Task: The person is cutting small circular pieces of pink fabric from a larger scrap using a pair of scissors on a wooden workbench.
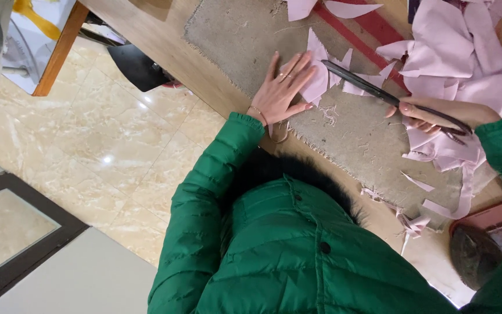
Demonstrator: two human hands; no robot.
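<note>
My left hand (pixel 281 88) lies flat, fingers spread, pressing a piece of pale pink fabric (pixel 318 81) onto a grey-brown mat (pixel 251 40) on the wooden table. My right hand (pixel 425 114) grips the handles of large black scissors (pixel 373 88), whose long blades point toward the pink piece beside my left fingers. Both arms wear green puffy sleeves, and the green jacket fills the lower frame.
A heap of pink fabric offcuts (pixel 460 52) lies at the far right, with strips (pixel 437 157) along the mat's edge. A dark iron on a pink stand (pixel 483 244) sits at lower right. Red fabric (pixel 379 26) lies under the scraps. Tiled floor (pixel 88 139) spreads left.
</note>
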